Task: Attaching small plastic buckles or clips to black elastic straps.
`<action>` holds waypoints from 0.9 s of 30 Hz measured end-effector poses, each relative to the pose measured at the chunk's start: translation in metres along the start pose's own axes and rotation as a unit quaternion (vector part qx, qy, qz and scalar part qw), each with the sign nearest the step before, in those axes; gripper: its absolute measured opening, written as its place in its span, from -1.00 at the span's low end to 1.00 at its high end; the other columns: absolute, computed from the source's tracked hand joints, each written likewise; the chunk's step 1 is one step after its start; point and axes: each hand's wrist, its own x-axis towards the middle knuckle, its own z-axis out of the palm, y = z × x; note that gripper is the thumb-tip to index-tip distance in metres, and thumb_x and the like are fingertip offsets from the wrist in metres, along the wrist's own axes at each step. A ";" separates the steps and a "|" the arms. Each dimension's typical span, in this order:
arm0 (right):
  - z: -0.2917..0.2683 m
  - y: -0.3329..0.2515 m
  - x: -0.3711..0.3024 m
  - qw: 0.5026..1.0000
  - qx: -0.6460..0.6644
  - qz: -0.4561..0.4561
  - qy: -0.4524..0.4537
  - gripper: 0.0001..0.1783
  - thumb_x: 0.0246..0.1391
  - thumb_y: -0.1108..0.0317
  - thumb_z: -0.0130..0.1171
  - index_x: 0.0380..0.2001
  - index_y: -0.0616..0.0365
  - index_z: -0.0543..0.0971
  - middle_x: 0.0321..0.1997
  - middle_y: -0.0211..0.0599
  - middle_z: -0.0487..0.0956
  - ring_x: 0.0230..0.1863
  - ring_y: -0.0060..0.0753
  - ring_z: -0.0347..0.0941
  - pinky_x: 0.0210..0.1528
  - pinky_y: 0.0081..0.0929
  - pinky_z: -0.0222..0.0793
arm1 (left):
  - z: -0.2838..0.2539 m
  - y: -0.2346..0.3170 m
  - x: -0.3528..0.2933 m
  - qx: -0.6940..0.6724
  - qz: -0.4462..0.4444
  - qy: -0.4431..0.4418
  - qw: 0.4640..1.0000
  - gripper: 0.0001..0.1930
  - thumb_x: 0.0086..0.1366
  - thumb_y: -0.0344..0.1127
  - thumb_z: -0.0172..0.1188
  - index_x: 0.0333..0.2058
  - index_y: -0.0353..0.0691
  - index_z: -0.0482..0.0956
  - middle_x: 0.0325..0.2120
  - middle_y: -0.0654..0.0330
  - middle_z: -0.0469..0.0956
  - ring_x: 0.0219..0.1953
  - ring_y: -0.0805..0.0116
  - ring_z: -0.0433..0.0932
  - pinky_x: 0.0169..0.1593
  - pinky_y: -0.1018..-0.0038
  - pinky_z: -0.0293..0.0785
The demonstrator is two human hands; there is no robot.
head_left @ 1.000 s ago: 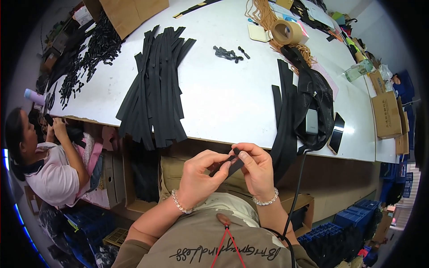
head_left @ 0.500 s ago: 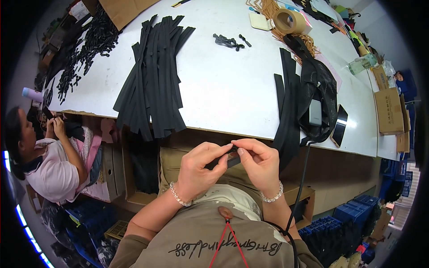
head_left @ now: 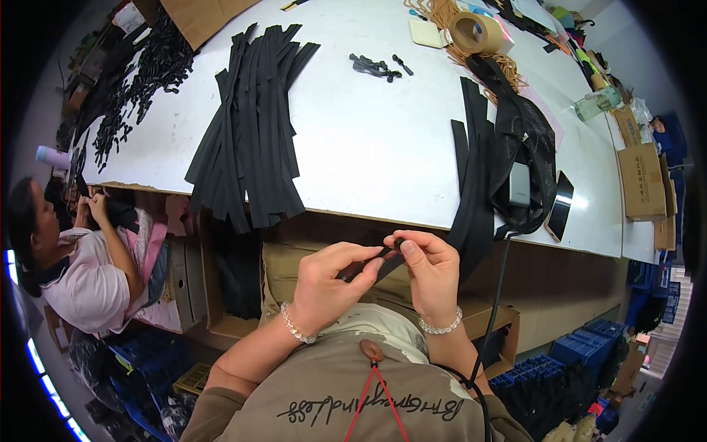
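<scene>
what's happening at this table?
A person works bare-handed in front of a white, flat tabletop. The left hand and right hand meet at a narrow, flat black strip, with a small dark piece pinched in the right hand's fingertip grip. Long, flat black strips lie fanned out at left; more are at right, beside a black mesh bag. A co-worker at left also handles something dark.

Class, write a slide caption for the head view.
Left hand and right hand hold a black strip by the white table.
</scene>
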 end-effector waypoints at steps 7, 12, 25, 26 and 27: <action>0.002 0.006 -0.002 0.997 0.077 0.022 -0.009 -0.81 0.10 0.52 0.03 -0.23 0.37 0.53 -0.24 -0.13 0.57 -0.24 -0.47 0.48 -0.13 -0.55 0.42 | -0.002 0.004 0.001 -0.022 -0.013 0.007 1.000 -0.85 -0.02 -0.56 0.26 -0.39 -0.31 0.59 -0.54 0.19 0.55 -0.60 0.54 0.47 -0.55 0.66 0.35; 0.004 0.003 -0.003 1.000 0.019 0.001 -0.004 -0.82 0.08 0.55 0.06 -0.24 0.38 0.54 -0.25 -0.15 0.57 -0.26 -0.49 0.49 -0.15 -0.59 0.43 | -0.003 0.004 0.001 -0.023 -0.007 0.009 1.000 -0.85 -0.02 -0.57 0.26 -0.40 -0.33 0.59 -0.55 0.19 0.55 -0.59 0.54 0.47 -0.56 0.67 0.36; 0.004 -0.002 -0.003 0.995 -0.096 -0.032 -0.017 -0.83 0.05 0.57 0.09 -0.27 0.38 0.55 -0.29 -0.14 0.58 -0.29 -0.49 0.49 -0.19 -0.61 0.43 | -0.005 0.002 0.000 -0.021 -0.009 0.008 1.000 -0.87 -0.02 -0.57 0.25 -0.42 -0.33 0.58 -0.54 0.19 0.55 -0.55 0.54 0.51 -0.52 0.67 0.42; 0.004 -0.001 -0.003 0.995 -0.096 -0.032 -0.017 -0.83 0.05 0.57 0.09 -0.27 0.38 0.55 -0.29 -0.14 0.58 -0.29 -0.49 0.49 -0.19 -0.61 0.43 | -0.005 0.003 0.000 -0.020 -0.009 0.009 1.000 -0.87 -0.02 -0.57 0.25 -0.42 -0.33 0.58 -0.54 0.19 0.55 -0.55 0.54 0.51 -0.52 0.67 0.42; 0.006 -0.001 -0.004 0.995 -0.088 -0.035 -0.015 -0.83 0.04 0.58 0.09 -0.26 0.38 0.55 -0.28 -0.16 0.58 -0.28 -0.52 0.49 -0.18 -0.63 0.42 | -0.005 0.004 0.000 -0.024 -0.016 0.005 1.000 -0.87 -0.02 -0.57 0.24 -0.42 -0.33 0.58 -0.53 0.19 0.55 -0.55 0.54 0.51 -0.51 0.68 0.43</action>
